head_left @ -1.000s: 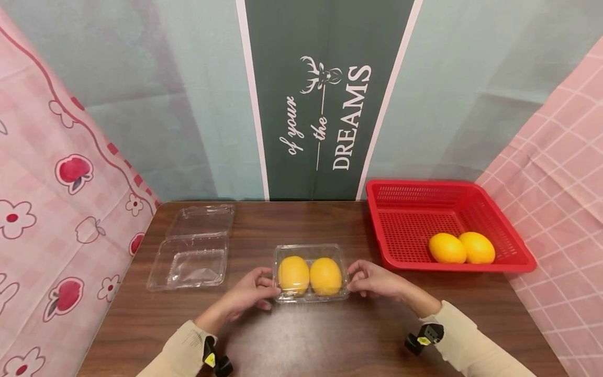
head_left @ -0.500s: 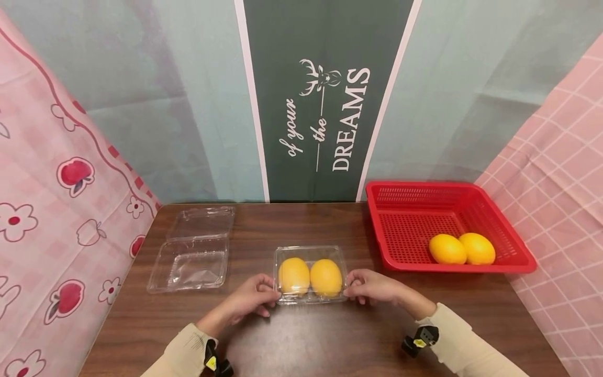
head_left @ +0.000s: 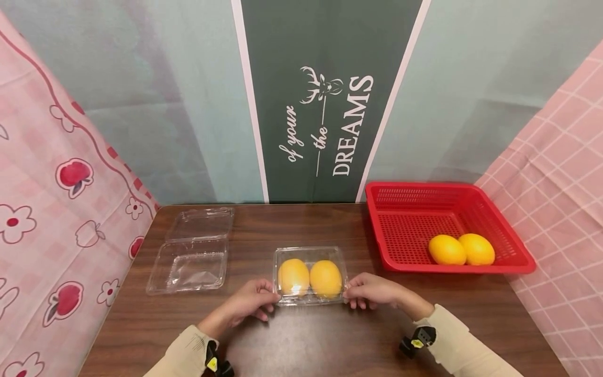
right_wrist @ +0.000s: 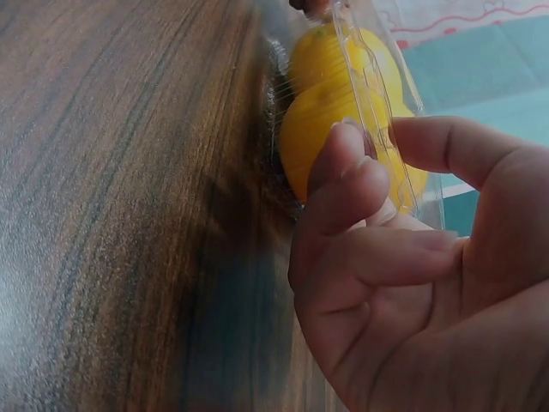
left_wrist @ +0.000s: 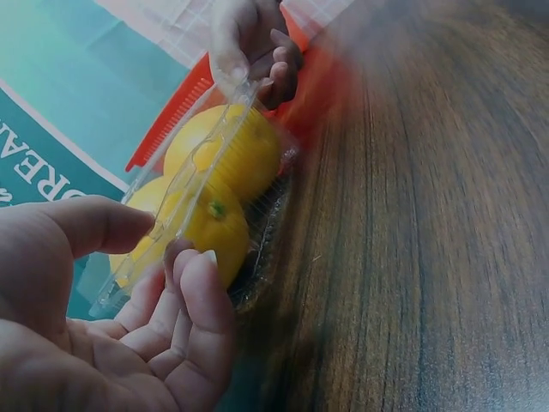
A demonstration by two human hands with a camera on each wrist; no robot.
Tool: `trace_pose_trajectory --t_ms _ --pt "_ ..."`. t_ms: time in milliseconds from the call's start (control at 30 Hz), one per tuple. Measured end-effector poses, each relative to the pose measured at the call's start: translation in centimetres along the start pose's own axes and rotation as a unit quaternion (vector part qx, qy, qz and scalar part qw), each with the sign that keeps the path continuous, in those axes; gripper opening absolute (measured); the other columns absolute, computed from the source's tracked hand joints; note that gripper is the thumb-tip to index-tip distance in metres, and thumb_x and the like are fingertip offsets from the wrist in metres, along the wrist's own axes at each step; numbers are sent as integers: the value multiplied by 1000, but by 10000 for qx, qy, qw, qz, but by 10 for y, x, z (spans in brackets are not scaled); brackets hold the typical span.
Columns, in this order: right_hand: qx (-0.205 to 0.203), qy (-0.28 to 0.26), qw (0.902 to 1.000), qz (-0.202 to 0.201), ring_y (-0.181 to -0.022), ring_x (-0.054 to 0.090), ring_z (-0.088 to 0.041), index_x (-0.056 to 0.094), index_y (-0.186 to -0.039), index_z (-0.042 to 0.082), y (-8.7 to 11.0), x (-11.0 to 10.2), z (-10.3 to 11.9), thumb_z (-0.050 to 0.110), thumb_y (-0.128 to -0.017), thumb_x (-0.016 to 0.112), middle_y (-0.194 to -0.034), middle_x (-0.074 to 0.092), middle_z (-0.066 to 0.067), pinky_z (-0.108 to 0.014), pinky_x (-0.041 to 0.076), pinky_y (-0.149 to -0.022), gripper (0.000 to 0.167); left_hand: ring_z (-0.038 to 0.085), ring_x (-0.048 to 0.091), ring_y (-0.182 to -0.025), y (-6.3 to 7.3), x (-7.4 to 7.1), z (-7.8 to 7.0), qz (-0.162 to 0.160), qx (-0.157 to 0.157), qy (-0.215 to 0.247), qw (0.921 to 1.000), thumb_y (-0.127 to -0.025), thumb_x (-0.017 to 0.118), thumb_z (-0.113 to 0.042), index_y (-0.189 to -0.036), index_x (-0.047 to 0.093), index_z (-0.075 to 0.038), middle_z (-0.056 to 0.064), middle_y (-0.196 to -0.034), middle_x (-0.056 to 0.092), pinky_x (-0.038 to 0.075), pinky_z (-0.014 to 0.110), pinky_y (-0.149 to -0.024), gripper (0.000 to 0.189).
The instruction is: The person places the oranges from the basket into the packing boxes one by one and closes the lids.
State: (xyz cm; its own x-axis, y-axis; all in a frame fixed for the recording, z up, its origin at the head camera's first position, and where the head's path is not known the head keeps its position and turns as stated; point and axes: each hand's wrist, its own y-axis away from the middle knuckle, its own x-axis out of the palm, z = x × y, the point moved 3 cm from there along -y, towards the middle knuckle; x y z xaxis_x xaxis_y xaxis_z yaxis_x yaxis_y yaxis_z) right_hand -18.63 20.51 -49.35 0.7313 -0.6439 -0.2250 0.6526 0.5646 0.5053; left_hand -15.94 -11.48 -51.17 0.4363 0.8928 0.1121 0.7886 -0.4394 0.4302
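Note:
A clear plastic clamshell box (head_left: pixel 308 300) sits at the middle of the table with its lid down over two yellow oval fruits (head_left: pixel 326 278). At its near left corner my left hand (head_left: pixel 248 302) pinches the rim between thumb and fingers. My right hand (head_left: pixel 374 292) does the same at the near right corner. In the left wrist view, thumb (left_wrist: pixel 111 225) and curled fingertips meet on either side of the rim, and a green stem end shows on the closer fruit (left_wrist: pixel 210 232). The right wrist view has the rim between the thumb (right_wrist: pixel 437 142) and bent fingers.
Another clear clamshell box (head_left: pixel 195 264) lies open on the left, lid folded toward the back. A red plastic basket (head_left: pixel 452 268) stands at the back right with two more yellow fruits (head_left: pixel 477 249) inside. Cloth curtains (head_left: pixel 202 131) rise behind the table (head_left: pixel 301 340) and along both sides.
Both hands have drawn in from beside the box to its near corners and now pinch the rim there. The box stays in place.

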Motion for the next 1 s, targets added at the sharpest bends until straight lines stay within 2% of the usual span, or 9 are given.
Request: trace_pose_trajectory --t_ms 500,1000 --pt "-42 -33 9999 156 -56 48 -8 67 -92 -8 0 0 -1 22 -98 63 -69 60 0 -16 30 -42 31 18 71 -73 0 1 -1 267 10 213 9994 -95 63 -3 -102 53 2 24 -98 71 62 27 -61 14" --pt "-103 45 9998 190 -54 44 -6 64 -91 -13 -2 1 1 19 -97 63 -68 57 0 -14 29 -41 33 17 70 -72 -1 2 1 331 48 287 9990 -96 63 -2 -103 52 2 22 -96 72 63 30 -62 13"
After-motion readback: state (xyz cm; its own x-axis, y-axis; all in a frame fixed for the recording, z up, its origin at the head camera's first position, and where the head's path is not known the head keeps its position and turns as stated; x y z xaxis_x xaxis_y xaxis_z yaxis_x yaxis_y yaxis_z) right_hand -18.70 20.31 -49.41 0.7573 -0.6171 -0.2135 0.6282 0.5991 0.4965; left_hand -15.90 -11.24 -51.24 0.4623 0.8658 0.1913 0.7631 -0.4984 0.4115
